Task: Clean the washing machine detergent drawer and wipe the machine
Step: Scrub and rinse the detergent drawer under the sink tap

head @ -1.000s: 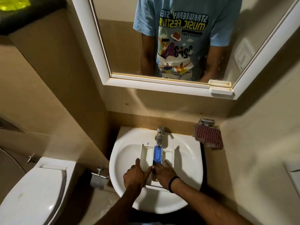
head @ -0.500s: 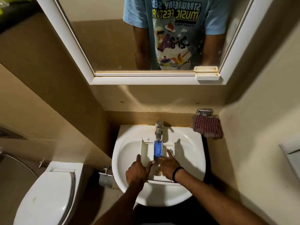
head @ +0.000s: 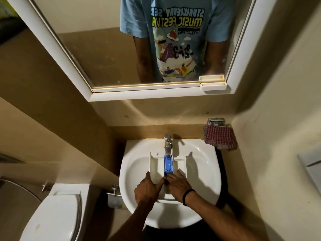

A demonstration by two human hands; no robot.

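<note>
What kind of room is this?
Most likely a bathroom: there is a white sink with a tap, a toilet beside it, and a mirror on the wall above.

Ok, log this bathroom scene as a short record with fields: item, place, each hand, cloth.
item: white plastic detergent drawer with blue plastic insert
place: lying in white ceramic sink, far end under chrome tap
left hand: holds drawer's near left wall
right hand: rests on drawer's near right part; hold unclear
cloth: red-checked cloth hanging on wall right of sink
</note>
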